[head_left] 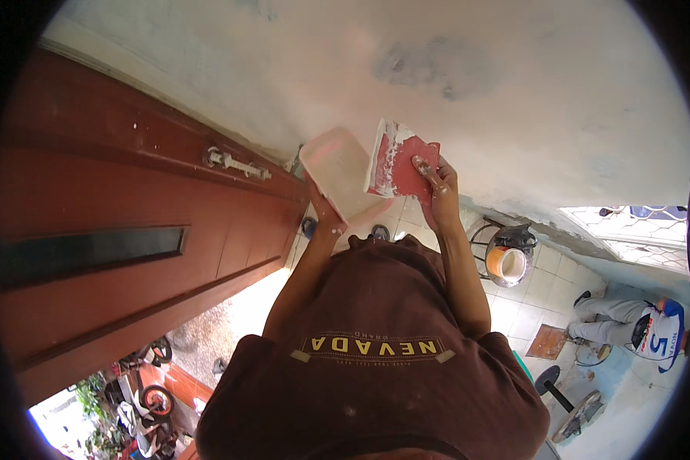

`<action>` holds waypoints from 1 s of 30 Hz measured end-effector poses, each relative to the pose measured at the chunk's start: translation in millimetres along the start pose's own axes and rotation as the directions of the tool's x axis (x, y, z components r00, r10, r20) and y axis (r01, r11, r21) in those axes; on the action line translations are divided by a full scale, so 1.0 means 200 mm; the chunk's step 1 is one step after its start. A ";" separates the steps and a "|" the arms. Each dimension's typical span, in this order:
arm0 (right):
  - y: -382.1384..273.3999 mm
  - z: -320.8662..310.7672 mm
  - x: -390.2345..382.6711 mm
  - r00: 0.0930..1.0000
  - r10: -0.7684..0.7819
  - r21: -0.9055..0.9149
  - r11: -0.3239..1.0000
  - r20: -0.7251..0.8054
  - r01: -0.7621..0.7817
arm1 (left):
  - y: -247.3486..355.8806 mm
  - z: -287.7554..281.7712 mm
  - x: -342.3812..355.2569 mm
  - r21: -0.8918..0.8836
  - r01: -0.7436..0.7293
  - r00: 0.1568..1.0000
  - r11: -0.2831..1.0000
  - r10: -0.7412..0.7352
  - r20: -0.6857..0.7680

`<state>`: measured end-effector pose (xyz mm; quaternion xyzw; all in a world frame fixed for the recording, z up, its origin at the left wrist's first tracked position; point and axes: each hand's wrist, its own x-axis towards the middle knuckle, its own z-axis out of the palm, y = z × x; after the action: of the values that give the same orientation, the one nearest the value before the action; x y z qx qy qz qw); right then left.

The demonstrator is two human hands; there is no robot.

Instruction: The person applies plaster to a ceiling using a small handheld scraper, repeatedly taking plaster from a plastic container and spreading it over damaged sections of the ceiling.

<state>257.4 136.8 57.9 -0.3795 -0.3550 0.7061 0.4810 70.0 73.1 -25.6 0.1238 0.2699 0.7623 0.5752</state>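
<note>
My left hand [326,216] grips the near left edge of a shallow pale-pink tray [319,181], fingers around its side. A whitish layer seems to line the tray. In my right hand [441,190] is a flat red putty spreader [415,159], pinched with the thumb on its upper face. White putty [391,153] is smeared thickly along the spreader's left edge, which lies close to the tray's right side and overlaps it in view. White smears show on my right thumb and fingers. Ahead of both hands stands a pale wall [514,115] with grey patches [418,67].
A brown wooden door [123,161] with a metal bolt [238,164] stands at left. On the right are an orange-and-white bucket [506,264] on a stool, a black bag [518,236] and a window grille [629,230]. Another person [629,326] is at lower right; a motorbike [149,418] at lower left.
</note>
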 end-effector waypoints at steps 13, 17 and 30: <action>0.16 -0.02 0.82 0.948 0.294 0.906 0.358 0.120 -0.226 | 0.01 -0.13 -0.04 -0.172 -0.002 0.991 0.985 -0.020 -0.129; -0.23 -0.09 0.67 0.992 0.010 0.959 0.257 0.124 -0.122 | 0.02 -0.14 -0.04 -0.254 -0.007 0.993 0.967 -0.024 -0.119; -0.07 -0.08 0.83 0.987 0.111 0.937 0.317 0.120 -0.150 | 0.04 -0.18 -0.03 -0.170 0.075 0.992 0.983 -0.091 -0.088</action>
<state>236.2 301.4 30.5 -0.0464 0.1432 0.8234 0.5471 47.5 56.6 -49.2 0.0276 0.2370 0.7627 0.6012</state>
